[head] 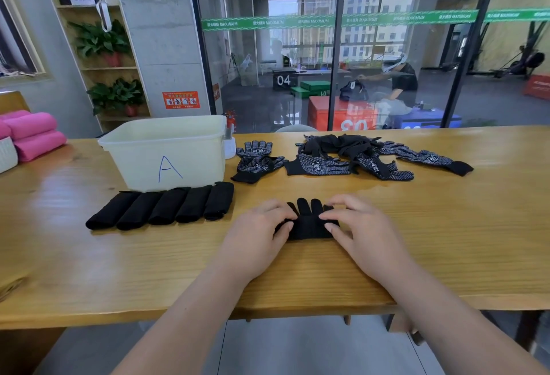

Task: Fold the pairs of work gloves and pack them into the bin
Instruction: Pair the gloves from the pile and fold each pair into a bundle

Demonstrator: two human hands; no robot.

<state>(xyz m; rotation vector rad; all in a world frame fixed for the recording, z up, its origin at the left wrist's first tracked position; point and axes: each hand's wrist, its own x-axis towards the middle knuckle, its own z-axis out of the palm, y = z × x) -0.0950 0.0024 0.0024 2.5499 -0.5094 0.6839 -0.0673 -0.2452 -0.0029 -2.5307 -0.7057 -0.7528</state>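
Pink rolls (35, 133) lie at the far left of the worktop (446, 225). Next is the bin (134, 163), marked A, open-topped; I cannot see into it. Close before its front wall, five folded pairs (160, 206) lie side by side in a row.

My left grip (256, 234) curls over the left edge of the pair (309, 222) I am working on, thumb against its side. That pair lies flat between my two grips, near my edge of the worktop. Its long axis runs straight away from me, fingers pointing to the far side, the nearer end bunched into a thicker band. My right grip (360, 228) pinches the right edge, fingertips on top, thumb at the side.

Further back and right, loose gloves (342, 154) lie in a heap, not yet folded.

I judge the fold will run along that long axis, away from me. The bin lies left and beyond, so my left grip is the nearer one to it.
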